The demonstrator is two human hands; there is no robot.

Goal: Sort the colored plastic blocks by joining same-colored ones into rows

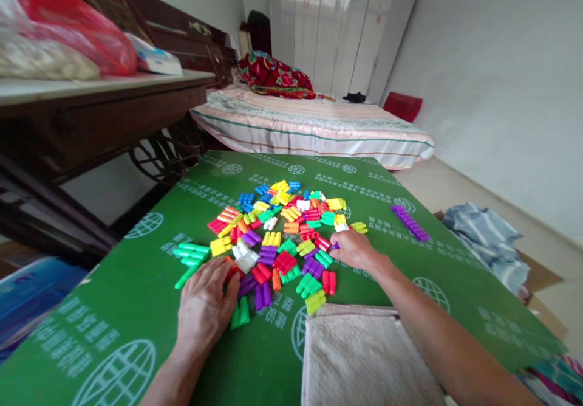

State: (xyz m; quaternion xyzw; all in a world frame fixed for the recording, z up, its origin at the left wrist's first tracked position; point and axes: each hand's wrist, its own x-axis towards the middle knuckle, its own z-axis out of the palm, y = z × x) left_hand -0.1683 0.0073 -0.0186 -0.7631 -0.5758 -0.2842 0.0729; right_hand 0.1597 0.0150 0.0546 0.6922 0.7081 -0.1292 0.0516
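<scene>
Colourful plastic building pieces shaped like joined tubes lie in a loose pile (285, 262) on a green board (150, 284) printed with white globes and lettering. At the pile's near left edge is my left hand (207, 299), its fingers and thumb curled round a red piece (234, 270), partly hidden. My right hand (353, 248), at the pile's right side, pinches a small purple piece (334, 247) mostly covered by the fingers. Several green pieces (191, 255) sit just beyond my left hand. A row of joined purple pieces (410, 223) lies apart at the board's right.
A folded beige cloth (364, 354) lies on the near part of the board, beside my right forearm. Past the far edge stands a bed (314, 120). To the left is a dark wooden table (104, 108) with plastic bags; blue-striped fabric (485, 242) lies to the right.
</scene>
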